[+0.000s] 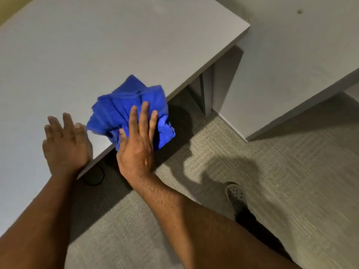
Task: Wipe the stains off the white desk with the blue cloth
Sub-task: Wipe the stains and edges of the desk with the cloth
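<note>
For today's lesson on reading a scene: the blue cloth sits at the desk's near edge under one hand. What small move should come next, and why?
Probably slide the right hand and blue cloth away from the edge, onto the white desk. Part of the cloth overhangs the edge, while the left hand rests flat beside it.

both forearms bare with no sleeves, a grey perforated clog-style shoe (236, 195) on one foot.

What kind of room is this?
Probably an office. There is a plain white desk, a second desk beside it, and grey carpet tiles on the floor.
</note>
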